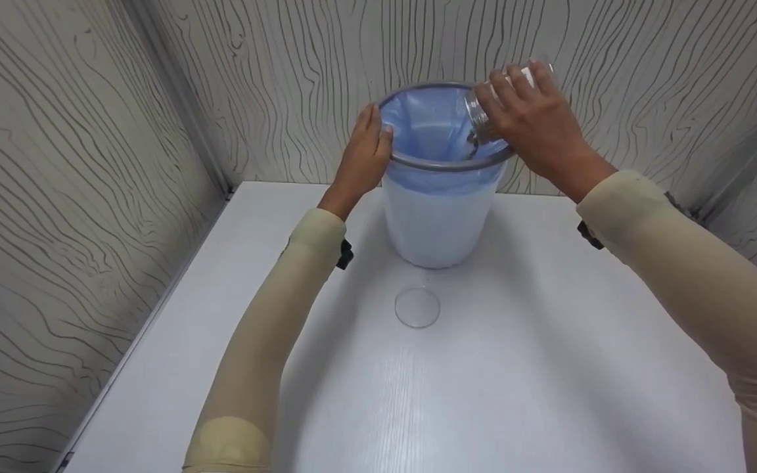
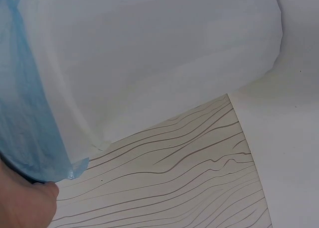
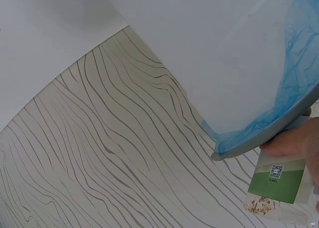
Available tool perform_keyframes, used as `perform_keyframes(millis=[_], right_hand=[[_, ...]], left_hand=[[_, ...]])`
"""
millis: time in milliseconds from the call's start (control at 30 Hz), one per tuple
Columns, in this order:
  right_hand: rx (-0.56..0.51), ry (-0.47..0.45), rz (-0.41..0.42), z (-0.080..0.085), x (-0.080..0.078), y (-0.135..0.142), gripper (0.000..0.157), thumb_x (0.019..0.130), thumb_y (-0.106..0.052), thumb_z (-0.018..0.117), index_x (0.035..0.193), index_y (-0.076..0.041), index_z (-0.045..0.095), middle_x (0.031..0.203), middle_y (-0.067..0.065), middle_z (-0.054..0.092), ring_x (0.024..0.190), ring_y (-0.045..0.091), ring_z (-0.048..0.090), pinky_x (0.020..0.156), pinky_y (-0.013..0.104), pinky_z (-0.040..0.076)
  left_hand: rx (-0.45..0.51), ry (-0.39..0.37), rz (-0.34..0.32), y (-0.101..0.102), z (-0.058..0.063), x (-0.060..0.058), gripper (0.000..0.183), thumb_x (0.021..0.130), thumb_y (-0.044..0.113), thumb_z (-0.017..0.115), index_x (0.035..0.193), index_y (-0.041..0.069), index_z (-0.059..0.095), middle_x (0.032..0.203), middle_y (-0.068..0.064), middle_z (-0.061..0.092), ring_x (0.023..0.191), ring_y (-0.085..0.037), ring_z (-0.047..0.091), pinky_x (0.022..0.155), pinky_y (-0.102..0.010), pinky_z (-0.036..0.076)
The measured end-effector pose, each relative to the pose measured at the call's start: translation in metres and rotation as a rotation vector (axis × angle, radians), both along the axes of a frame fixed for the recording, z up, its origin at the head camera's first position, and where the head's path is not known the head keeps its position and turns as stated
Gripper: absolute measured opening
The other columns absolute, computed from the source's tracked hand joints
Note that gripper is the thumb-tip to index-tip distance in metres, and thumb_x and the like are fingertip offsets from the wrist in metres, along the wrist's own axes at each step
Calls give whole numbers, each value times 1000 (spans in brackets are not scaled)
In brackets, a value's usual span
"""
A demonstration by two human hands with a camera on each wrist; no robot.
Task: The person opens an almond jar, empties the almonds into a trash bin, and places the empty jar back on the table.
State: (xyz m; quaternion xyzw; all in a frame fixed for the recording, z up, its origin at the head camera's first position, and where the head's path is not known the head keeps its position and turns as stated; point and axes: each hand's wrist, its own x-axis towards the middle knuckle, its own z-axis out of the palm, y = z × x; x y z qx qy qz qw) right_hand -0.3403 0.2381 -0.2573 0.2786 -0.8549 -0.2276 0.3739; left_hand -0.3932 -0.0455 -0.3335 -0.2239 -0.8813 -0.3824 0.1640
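A white trash bin (image 1: pixel 441 223) with a blue liner bag (image 1: pixel 428 118) and a grey rim ring stands at the back of the table. At the rim's left side, my left hand (image 1: pixel 365 151) grips the edge. My right hand (image 1: pixel 533 118) holds a clear jar (image 3: pixel 276 180) with a green and white label, tipped mouth-down over the bin's right side. Dark bits (image 1: pixel 472 141) show at the jar's mouth, above the liner. Brown bits (image 3: pixel 261 205) also sit at the jar's bottom end in the right wrist view.
A clear round lid (image 1: pixel 417 307) lies flat on the white table (image 1: pixel 378 394), just in front of the bin. Wood-patterned panels (image 1: pixel 286 85) rise behind the bin and along both sides.
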Motion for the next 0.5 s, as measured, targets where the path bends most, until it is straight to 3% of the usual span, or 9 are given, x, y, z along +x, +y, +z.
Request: perform_keyframes(millis=[233,500], right_hand=[[15,8,7,-1,1,-2,74,87,-13,80,150,-2,42,147,26,49,136,45,45,120,56,24],[99,21,-36,-1,2,-6,88,80,-5,85,154,-3,37,152,24,44,141,42,41,121,55,22]], left_hand=[[-12,-18,4,-2,1,0,63,112,36,27,160,-1,12,170,-15,7,157,-22,4,122,-22,3],[-12,-14,-1,-7,0,3,63,111,35,28,161,-1,11,170,-14,6,157,-22,5,122,-24,4]])
